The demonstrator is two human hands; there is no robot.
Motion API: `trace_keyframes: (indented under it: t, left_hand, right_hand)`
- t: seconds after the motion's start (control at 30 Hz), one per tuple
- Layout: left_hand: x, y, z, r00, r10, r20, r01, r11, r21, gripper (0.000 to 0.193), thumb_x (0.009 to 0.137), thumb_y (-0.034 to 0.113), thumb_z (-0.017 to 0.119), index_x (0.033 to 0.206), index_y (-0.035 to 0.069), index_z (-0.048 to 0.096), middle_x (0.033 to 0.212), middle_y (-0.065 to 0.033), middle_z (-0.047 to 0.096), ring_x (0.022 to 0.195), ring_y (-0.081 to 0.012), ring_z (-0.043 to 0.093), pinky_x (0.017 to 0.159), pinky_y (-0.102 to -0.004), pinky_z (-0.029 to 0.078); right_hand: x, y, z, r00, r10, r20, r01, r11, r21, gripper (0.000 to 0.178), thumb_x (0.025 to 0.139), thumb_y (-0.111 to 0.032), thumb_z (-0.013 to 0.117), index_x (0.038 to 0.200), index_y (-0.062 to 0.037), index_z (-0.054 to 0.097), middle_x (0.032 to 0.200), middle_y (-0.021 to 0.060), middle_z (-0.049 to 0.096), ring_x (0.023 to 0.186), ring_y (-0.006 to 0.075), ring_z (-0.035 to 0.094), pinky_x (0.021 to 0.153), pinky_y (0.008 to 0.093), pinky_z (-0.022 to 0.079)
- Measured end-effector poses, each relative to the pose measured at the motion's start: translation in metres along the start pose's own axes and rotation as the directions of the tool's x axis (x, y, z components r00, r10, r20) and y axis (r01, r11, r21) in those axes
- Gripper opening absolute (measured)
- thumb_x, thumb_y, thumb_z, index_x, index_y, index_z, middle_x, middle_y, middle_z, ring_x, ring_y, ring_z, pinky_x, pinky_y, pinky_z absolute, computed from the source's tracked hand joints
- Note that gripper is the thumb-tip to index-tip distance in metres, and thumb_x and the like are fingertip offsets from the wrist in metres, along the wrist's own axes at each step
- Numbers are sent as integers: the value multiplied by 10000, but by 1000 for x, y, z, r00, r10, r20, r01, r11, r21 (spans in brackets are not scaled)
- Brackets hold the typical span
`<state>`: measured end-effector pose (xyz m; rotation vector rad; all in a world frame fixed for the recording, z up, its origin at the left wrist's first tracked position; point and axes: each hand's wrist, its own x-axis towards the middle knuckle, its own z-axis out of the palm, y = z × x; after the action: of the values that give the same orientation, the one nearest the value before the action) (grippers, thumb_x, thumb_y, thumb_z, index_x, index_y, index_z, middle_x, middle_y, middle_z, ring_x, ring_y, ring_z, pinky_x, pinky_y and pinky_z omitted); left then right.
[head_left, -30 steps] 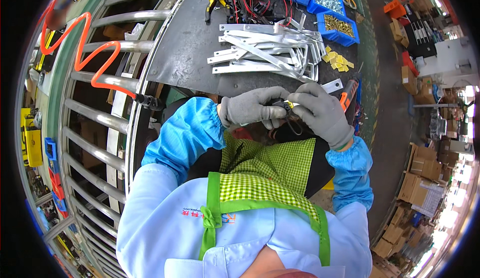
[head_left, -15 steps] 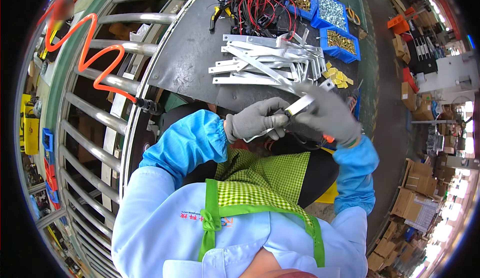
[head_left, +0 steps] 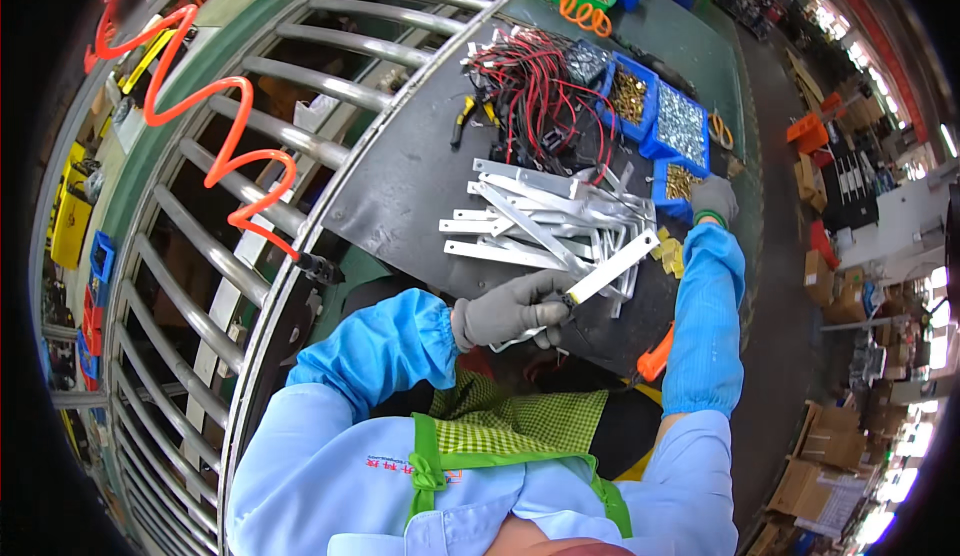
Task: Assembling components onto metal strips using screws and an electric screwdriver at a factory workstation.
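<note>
My left hand (head_left: pixel 512 308), in a grey glove, grips one end of a flat white metal bracket (head_left: pixel 612 267) that points up and to the right, with a small black part held against it. My right hand (head_left: pixel 714 197), also gloved, is stretched far out and rests at the blue bin of brass-coloured parts (head_left: pixel 678 184); whether it holds anything cannot be made out. Just beyond my left hand lies a loose pile of white metal brackets (head_left: pixel 545 221) on the dark table (head_left: pixel 410 171).
Red and black wires (head_left: pixel 530 91) lie tangled at the table's far end, beside more blue bins of small hardware (head_left: pixel 655 116). Yellow tabs (head_left: pixel 668 253) lie by the pile. An orange-handled tool (head_left: pixel 653 362) sits near my lap. Roller conveyor (head_left: pixel 240 186) and orange coiled hose (head_left: pixel 215 106) at left.
My right hand let go of the piece at my left hand and reached out to the blue bin. My left hand keeps hold of the bracket. The view has tilted up toward the table.
</note>
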<state>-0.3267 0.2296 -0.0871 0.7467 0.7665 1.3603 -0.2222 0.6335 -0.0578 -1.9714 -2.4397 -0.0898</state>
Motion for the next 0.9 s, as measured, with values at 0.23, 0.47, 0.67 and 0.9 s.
trace_keyframes:
  t: [0.23,0.47,0.67,0.9]
  left_hand:
    - [3,1,-3,999,-2,-33,2,1000,-5,498,926,307,670,1302,43,477,1017,-23,574,768,-90,620,667,-231,519]
    - [4,10,-12,984,92,-150,-97,995,-28,487,941,264,651,1324,34,457,1037,-36,571,792,-105,622,683,-237,536]
    - [10,16,-5,968,220,-121,-194,962,192,464,972,237,611,1355,39,440,1000,-36,591,800,-100,597,691,-256,535]
    - [1,8,9,941,310,-139,-230,883,410,437,944,249,652,1287,28,494,993,-70,621,789,-95,601,680,-251,524]
  right_hand:
    - [2,13,0,983,-59,-174,78,991,106,286,898,-296,535,1070,-125,685,1098,168,676,1048,354,645,854,481,523]
    - [-112,13,-42,775,-295,-559,631,421,652,273,973,-299,562,1105,-61,586,810,113,649,763,232,661,708,360,518]
    - [-266,0,-51,659,-534,-530,694,160,702,388,904,-272,692,1200,-53,572,884,106,667,767,218,668,702,329,531]
    - [-304,-14,-53,620,-635,-461,705,194,682,377,923,-358,631,1148,-59,588,734,92,641,698,304,652,621,382,503]
